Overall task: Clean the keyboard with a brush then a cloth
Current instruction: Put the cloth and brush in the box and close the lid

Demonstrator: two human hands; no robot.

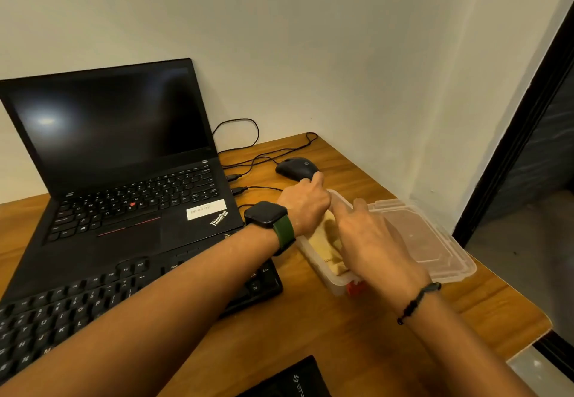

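On the tabletop (pixel 357 328), a laptop (pixel 124 173) stands at the left of the frame, with a keyboard (pixel 62 309) before it at lower left. Right of the laptop lies a mouse (pixel 296 167); below it, at centre right, a container (pixel 329 278) holds a cloth (pixel 326 241), its lid (pixel 428 235) just to the right.

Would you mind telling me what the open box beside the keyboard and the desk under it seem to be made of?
The box looks like thin translucent plastic: its cloudy walls let the yellow cloth inside show through. The desk looks like wood or wood-look laminate, with orange-brown grain streaks and a pale cut edge; which one I cannot tell.
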